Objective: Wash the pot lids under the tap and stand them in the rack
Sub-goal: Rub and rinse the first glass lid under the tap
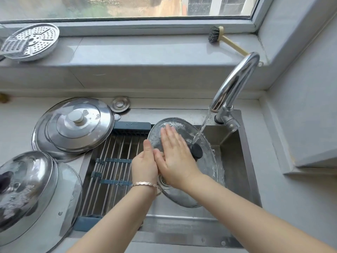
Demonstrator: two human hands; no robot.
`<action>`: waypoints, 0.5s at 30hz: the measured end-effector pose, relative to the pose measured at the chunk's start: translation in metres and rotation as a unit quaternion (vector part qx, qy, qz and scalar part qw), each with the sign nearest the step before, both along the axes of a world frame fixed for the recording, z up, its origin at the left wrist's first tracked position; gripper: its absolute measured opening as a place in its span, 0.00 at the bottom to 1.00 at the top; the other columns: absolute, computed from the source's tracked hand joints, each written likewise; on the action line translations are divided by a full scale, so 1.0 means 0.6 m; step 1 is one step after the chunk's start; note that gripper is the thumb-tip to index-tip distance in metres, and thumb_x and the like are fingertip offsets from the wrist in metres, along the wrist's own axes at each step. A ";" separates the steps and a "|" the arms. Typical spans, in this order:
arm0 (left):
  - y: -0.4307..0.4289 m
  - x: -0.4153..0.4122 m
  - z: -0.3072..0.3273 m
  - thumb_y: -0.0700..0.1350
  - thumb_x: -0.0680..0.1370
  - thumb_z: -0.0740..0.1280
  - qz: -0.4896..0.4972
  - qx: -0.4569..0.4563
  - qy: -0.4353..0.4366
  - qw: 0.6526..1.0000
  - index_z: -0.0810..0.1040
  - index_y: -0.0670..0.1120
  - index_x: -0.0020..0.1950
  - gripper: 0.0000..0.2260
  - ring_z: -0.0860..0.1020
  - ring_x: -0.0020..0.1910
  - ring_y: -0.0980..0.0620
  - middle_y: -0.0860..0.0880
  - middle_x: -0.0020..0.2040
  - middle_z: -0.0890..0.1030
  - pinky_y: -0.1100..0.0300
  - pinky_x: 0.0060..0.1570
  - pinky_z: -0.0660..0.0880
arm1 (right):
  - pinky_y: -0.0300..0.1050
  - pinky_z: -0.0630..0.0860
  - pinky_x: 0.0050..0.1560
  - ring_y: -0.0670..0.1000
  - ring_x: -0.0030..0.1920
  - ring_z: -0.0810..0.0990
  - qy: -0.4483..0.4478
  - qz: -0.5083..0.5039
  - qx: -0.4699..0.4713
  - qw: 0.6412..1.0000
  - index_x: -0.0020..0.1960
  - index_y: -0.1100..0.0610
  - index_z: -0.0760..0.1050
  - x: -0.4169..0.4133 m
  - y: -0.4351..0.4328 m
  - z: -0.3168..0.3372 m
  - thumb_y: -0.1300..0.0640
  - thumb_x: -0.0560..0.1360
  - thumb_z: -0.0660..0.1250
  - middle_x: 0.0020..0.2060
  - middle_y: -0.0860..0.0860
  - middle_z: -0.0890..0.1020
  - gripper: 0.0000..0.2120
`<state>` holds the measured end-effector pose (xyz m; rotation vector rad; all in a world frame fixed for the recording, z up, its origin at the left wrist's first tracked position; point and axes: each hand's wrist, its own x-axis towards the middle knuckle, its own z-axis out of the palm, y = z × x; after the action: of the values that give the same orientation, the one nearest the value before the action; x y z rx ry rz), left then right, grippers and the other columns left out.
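Here, left hand grips the glass lid; right hand lies flat on it.

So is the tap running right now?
On. A stream of water falls from the tap onto the glass lid.

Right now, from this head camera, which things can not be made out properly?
Head view only:
- Fingers of the left hand: hidden behind the glass lid it holds; only the thumb shows.
- Sink drain: mostly covered by left wrist and right hand.
- Steel lids at lower left: cut off by the frame edge.
- Brown thing at the left edge: blurred, cut off.
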<state>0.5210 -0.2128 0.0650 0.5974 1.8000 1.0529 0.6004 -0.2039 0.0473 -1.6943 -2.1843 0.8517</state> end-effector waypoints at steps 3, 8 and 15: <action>-0.009 0.006 0.001 0.56 0.79 0.56 -0.015 0.004 -0.017 1.000 0.76 0.42 0.33 0.24 0.80 0.38 0.41 0.42 0.32 0.79 0.47 0.43 0.78 | 0.46 0.38 0.74 0.49 0.76 0.42 0.008 -0.116 -0.038 0.993 0.76 0.59 0.45 -0.020 0.051 0.001 0.47 0.80 0.46 0.77 0.53 0.46 0.29; -0.004 -0.013 0.013 0.57 0.79 0.56 0.051 -0.010 -0.015 0.999 0.74 0.44 0.32 0.22 0.75 0.32 0.51 0.50 0.29 0.77 0.61 0.33 0.73 | 0.43 0.40 0.73 0.49 0.76 0.50 0.029 0.018 0.086 0.996 0.75 0.59 0.54 -0.039 0.011 0.008 0.50 0.78 0.43 0.76 0.54 0.55 0.27; 0.002 -0.027 0.003 0.58 0.79 0.55 0.155 0.001 -0.138 0.978 0.71 0.43 0.34 0.22 0.76 0.18 0.57 0.51 0.20 0.78 0.69 0.19 0.71 | 0.48 0.50 0.73 0.49 0.74 0.57 0.016 0.086 0.158 0.984 0.73 0.57 0.59 0.056 -0.072 -0.056 0.46 0.81 0.42 0.72 0.50 0.62 0.25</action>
<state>0.5046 -0.2118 0.0667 0.1597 1.6757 1.2787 0.6341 -0.2474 0.0140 -1.3495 -2.3211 0.5284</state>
